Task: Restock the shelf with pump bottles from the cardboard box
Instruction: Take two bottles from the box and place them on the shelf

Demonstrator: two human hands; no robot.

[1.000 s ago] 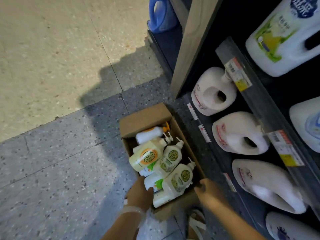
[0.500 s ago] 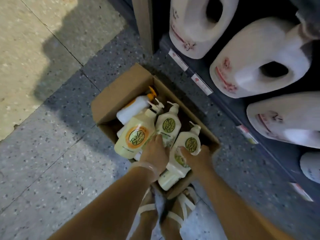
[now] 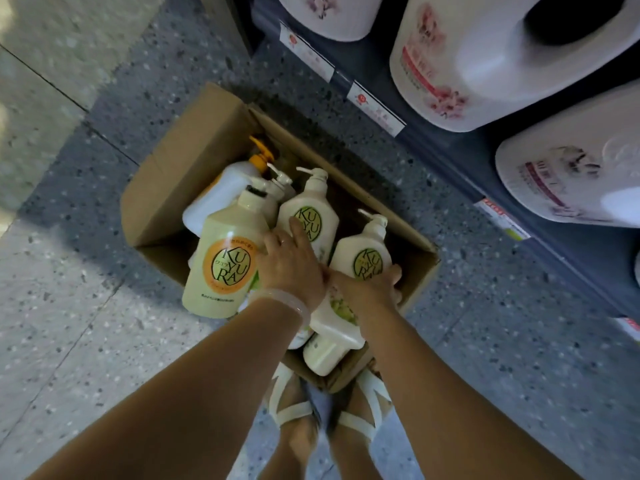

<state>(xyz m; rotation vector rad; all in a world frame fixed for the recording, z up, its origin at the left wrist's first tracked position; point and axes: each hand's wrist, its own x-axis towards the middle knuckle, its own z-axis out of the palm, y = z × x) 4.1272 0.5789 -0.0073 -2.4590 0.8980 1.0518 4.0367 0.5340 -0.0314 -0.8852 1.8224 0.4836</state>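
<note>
Cardboard box (image 3: 162,206), open, on speckled floor (image 3: 86,323) beside the lowest shelf (image 3: 460,157), holding cream pump bottles lying jumbled: one orange-label bottle (image 3: 225,261), two green-label bottles, middle (image 3: 308,216) and right (image 3: 363,258). Left hand (image 3: 294,268) rests on the middle bottle, fingers fairly straight; right hand (image 3: 370,289) grips the right bottle. Large white jugs (image 3: 485,64) stocked on the shelf; sandalled feet (image 3: 294,420) below.

A single head-worn, wide-angle camera looks steeply down from above the person's own forearms, almost straight at the floor (image 3: 86,306). It sits close over the open cardboard box (image 3: 166,202) (centre of frame), with the sandalled feet (image 3: 298,417) at the lower edge. The shelf (image 3: 450,140) runs along the upper right, seen obliquely from above. There is no second view.
</note>
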